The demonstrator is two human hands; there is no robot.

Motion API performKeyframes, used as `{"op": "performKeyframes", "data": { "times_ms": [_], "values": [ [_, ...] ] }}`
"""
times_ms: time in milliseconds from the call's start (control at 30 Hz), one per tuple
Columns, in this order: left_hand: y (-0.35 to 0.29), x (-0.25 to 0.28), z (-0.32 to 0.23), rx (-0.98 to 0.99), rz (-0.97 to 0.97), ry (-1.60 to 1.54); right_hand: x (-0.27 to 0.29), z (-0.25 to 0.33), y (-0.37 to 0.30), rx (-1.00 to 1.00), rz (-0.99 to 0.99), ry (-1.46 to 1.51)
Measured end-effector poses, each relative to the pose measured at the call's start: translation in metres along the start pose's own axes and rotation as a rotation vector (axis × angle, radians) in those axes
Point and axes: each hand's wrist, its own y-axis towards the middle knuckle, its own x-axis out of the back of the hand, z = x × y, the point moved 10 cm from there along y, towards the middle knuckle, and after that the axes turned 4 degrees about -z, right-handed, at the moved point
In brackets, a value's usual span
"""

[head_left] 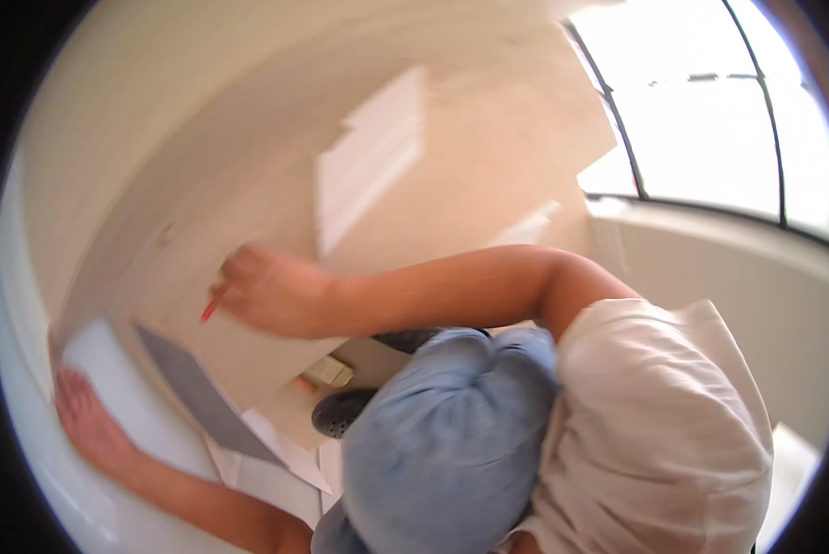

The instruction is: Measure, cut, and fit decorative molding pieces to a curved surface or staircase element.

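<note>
A red stick is gripped in the closed right hand, above the floor; it could be dropped if held loosely. The left hand is laid open at a white board; the grey panel might be knocked by that forearm. The stick's inner end is hidden, its kind blurred.

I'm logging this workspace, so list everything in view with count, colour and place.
Slim stick: one, red, in the right hand
White panel: one, white, upper middle
Grey panel: one, grey, beside the left forearm
White pieces: count unclear, white, beside the grey panel
Small block: one, yellowish, by the shoes
Floor: one, beige, middle
Window: one, dark-framed, upper right
Shoes: two, black, below middle
Trousers: one pair, blue, lower middle
Shirt: one, off-white, lower right
Hands: two, bare, right near centre, left hand far left
</note>
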Motion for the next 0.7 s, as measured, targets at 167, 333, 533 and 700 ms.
{"op": "performKeyframes", "data": {
  "times_ms": [167, 333, 533, 700],
  "values": [
    [-0.014, -0.05, 0.023, 0.082, 0.042, 0.061, 0.022, -0.004, -0.024, -0.152, -0.022, -0.148],
    [0.084, 0.014, 0.034, 0.238, 0.304, -0.118, 0.099, -0.026, -0.109, -0.209, -0.022, 0.453],
    [-0.006, -0.034, 0.037, 0.175, 0.175, 0.119, 0.137, -0.147, -0.41, -1.368, -0.128, 0.48],
    [0.031, -0.023, 0.054, 0.191, 0.576, 0.014, 0.071, -0.177, -0.593, -1.937, -0.355, 0.514]
  ]
}}
